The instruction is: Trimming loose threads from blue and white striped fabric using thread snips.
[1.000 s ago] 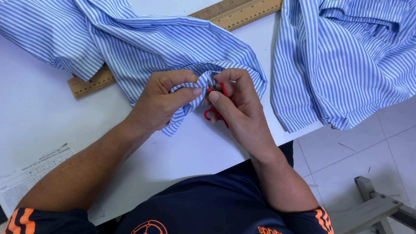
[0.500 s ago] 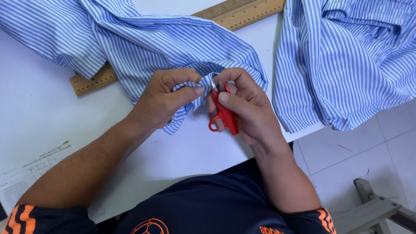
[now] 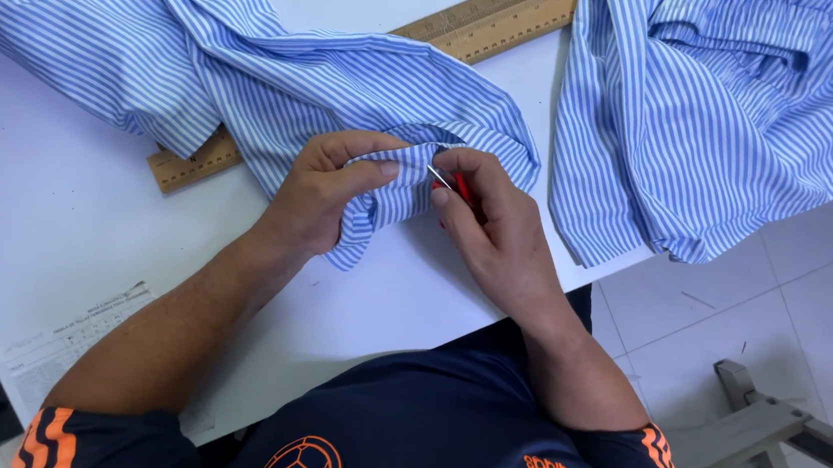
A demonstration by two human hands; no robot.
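A blue-and-white striped shirt (image 3: 250, 69) lies crumpled across the white table (image 3: 55, 233). My left hand (image 3: 325, 191) pinches a fold of its fabric near the table's front edge. My right hand (image 3: 493, 226) grips small red-handled snips (image 3: 451, 182), whose metal tip touches the pinched fold between my two thumbs. Most of the red handle is hidden inside my fingers.
A long wooden ruler (image 3: 475, 23) runs diagonally under the shirt. A second heap of striped cloth (image 3: 728, 121) hangs over the table's right edge. A printed paper sheet (image 3: 77, 330) lies at the front left. Tiled floor and a grey metal frame (image 3: 770, 436) show on the right.
My right hand has closed around the red snips, hiding more of the handle, and the metal tip has moved in against the fold held by my left hand.
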